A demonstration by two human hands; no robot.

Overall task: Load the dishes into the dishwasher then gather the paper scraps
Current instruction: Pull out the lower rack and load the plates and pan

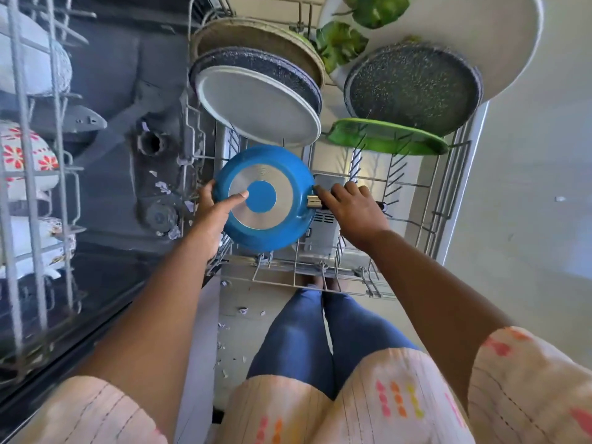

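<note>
Blue pan (265, 197): bottom side toward me, held over my lower dishwasher rack (413, 225), near its front left part.
Left hand (215, 206): I cup the pan's left rim, thumb lying flat on its silver base.
Right hand (349, 205): my fingers are curled round the pan's handle.
Rack load: grey plate (259, 108) and speckled pan (413, 88) stand further back.
Paper scraps (242, 310): scattered on the floor by my legs.

The round metal frying pan (266, 197) is blue with a silver ring on its base. One flat plate (389, 137) is green, another (413, 88) dark grey and speckled; the cups (25, 155) bear red flowers.
</note>
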